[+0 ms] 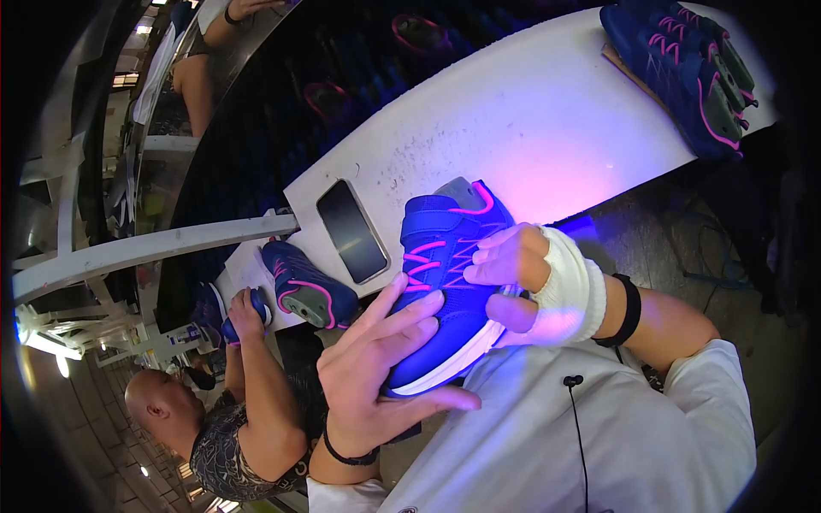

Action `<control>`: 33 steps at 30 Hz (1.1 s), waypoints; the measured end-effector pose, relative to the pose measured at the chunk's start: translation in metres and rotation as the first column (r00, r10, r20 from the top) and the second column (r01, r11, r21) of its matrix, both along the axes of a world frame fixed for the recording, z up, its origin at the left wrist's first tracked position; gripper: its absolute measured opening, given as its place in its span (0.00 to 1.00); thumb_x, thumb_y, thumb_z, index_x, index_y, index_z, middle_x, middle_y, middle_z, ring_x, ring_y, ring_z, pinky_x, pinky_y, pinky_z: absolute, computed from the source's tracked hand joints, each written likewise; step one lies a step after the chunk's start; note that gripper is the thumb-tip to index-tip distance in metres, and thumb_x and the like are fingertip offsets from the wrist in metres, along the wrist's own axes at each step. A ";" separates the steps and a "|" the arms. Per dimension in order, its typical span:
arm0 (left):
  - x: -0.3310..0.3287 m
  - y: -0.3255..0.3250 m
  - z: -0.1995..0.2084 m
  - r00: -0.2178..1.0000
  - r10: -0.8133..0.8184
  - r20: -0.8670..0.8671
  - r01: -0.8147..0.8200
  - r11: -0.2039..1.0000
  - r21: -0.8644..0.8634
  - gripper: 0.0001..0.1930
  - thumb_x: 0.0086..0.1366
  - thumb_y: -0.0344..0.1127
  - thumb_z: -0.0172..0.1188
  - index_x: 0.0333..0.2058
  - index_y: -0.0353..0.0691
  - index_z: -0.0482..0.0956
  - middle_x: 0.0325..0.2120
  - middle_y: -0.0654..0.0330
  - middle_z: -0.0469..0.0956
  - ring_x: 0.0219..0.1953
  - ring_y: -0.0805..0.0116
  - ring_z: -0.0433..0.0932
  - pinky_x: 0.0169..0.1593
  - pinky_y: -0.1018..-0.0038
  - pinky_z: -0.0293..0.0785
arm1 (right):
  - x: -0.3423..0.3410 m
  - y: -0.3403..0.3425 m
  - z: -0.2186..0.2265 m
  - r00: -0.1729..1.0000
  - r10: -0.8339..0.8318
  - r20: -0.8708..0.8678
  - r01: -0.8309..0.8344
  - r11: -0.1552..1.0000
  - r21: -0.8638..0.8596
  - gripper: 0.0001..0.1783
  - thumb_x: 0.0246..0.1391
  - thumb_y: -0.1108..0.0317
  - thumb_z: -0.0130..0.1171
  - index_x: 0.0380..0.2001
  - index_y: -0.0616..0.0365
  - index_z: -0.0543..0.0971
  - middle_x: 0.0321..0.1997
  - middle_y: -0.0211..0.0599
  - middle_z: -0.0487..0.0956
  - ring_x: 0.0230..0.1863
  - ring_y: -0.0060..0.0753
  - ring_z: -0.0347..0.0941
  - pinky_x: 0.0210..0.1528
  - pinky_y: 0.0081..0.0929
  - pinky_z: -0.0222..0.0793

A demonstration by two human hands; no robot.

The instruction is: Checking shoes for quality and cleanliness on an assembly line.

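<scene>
A blue sneaker (447, 256) with pink laces, a pink-edged collar and a white sole is held in front of me, its toe tilted down toward my body. A grey shoe last shows in its opening. My left hand (376, 359) is closed around the toe, with fingers over the upper and the thumb by the sole. On the other side my right hand (522, 278), in a white knitted hand sleeve, has its fingers bent against the sneaker's side and sole edge. Whether those fingers pinch anything small is hidden.
A phone (351, 231) lies on the white worktop (547, 111) left of the sneaker. Several lasted shoes (684, 77) stand at the far right, another shoe (306, 285) at the left. Beyond runs a dark belt carrying shoes. At lower left a co-worker (239, 419) handles a shoe.
</scene>
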State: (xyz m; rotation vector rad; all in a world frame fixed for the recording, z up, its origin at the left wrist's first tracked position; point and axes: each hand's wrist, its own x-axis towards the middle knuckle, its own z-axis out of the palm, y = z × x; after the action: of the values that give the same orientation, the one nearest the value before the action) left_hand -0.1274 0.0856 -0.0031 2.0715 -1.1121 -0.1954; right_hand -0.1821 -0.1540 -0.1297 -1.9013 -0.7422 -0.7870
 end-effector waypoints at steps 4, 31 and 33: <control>0.007 0.003 -0.011 0.995 0.069 -0.074 -0.074 0.995 -0.064 0.32 0.44 0.49 0.88 0.40 0.32 0.85 0.41 0.44 0.89 0.52 0.43 0.88 0.67 0.42 0.75 | 0.007 -0.001 -0.002 0.986 -0.151 -0.075 0.150 0.989 -0.020 0.28 0.30 0.55 0.79 0.32 0.57 0.76 0.50 0.50 0.79 0.46 0.56 0.79 0.38 0.51 0.77; 0.055 0.016 0.030 0.926 0.092 -0.366 0.059 0.923 0.381 0.42 0.52 0.41 0.79 0.66 0.36 0.75 0.54 0.39 0.84 0.56 0.45 0.86 0.58 0.61 0.81 | 0.011 0.027 -0.033 0.949 -0.261 -0.180 0.272 0.961 0.043 0.19 0.53 0.62 0.72 0.37 0.55 0.70 0.62 0.52 0.77 0.55 0.56 0.76 0.61 0.56 0.75; 0.042 0.006 0.023 0.942 0.035 -0.334 0.016 0.989 0.149 0.33 0.57 0.29 0.73 0.63 0.33 0.78 0.58 0.39 0.82 0.62 0.44 0.83 0.65 0.58 0.78 | -0.003 0.002 0.005 0.895 -0.284 -0.345 0.312 0.950 0.028 0.22 0.55 0.57 0.73 0.43 0.56 0.73 0.61 0.52 0.79 0.58 0.61 0.77 0.64 0.55 0.71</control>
State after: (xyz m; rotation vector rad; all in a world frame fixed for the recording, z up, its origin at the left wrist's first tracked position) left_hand -0.0854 0.0916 0.0203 2.0735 -0.8994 -0.6219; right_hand -0.1853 -0.1522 -0.1243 -2.0301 -0.2026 -0.6384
